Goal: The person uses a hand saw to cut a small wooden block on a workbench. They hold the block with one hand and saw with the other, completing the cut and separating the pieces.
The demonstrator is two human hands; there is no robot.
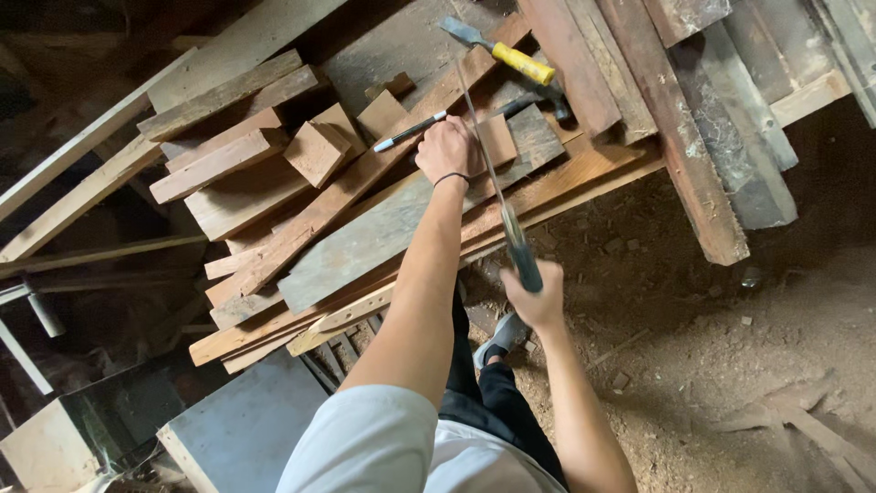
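Observation:
My left hand (447,150) presses down on a small wooden block (497,139) that lies on a long plank (365,178) in a pile of boards. A dark band circles that wrist. My right hand (538,297) grips the dark handle of a thin handsaw (488,164). Its narrow blade runs up past the left hand and across the block. A pen or marker (409,131) with a pale tip lies just left of the left hand.
A yellow-handled chisel (497,50) and a dark hammer (538,96) lie on the boards beyond the block. Loose offcuts (315,151) sit to the left. Heavy dark planks (703,137) stand to the right above a dirt floor (730,365). A grey panel (246,424) lies near my legs.

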